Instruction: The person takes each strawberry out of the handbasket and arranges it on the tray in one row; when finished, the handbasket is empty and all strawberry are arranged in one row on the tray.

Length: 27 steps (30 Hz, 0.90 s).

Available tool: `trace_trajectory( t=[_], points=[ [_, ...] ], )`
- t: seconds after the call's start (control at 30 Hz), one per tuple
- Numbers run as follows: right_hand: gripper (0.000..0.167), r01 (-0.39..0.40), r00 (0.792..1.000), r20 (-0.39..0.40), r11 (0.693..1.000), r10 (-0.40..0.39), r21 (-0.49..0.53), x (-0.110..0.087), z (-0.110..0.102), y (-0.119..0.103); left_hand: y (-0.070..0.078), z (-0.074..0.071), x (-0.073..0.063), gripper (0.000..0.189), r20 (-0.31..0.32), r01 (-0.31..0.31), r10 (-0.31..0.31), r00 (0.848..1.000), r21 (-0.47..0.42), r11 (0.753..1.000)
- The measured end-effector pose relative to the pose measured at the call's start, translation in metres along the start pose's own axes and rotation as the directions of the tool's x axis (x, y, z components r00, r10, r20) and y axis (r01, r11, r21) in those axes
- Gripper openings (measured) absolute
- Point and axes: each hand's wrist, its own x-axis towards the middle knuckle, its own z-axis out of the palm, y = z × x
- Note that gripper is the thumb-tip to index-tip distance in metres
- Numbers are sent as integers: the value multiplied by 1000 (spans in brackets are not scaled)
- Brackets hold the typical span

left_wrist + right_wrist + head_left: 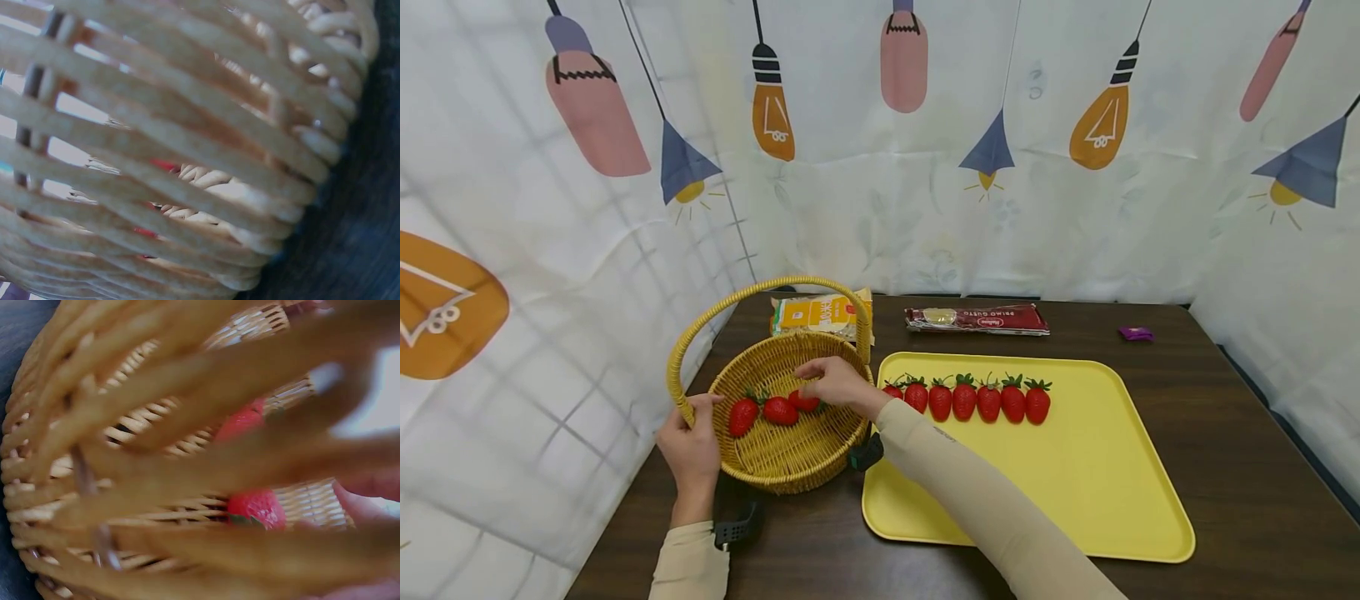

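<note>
Left hand [691, 446] grips the basket [775, 457] at its rim, right hand [838, 385] is over the strawberries [781, 411] inside it, can't tell from here if pinching one, but they're probably light, so I'd grab round the middle.

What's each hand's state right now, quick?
Left hand: closed, holding the basket at its edge.
Right hand: open, inside the basket by a strawberry; contact can't be told.
</note>
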Motion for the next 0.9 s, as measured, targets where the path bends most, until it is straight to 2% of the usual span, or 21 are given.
trace_trajectory(
  t=[0.17, 0.27, 0.47, 0.7, 0.9],
  points=[
    [36, -24, 998, 49, 994, 30, -106, 0, 2, -1, -2, 0, -1, 35, 3, 0, 0, 1000, 0, 1000],
    [35, -19, 997, 70, 986, 31, -167, 0, 3, -2, 3, -1, -1, 35, 12, -2, 2, 1000, -11, 1000],
    [30, -12, 994, 106, 975, 36, -220, 2, 5, -2, 4, -1, -1, 35, 11, 0, 0, 1000, -5, 1000],
    [26, 24, 989, 147, 953, 21, -302, 2, 9, -1, 27, -3, -5, 36, 16, -10, 10, 1000, -18, 1000],
    [21, 56, 978, 209, 954, 7, -294, 3, 11, 1, 33, -3, -4, 35, 13, -27, 27, 1000, -27, 999]
  ],
)
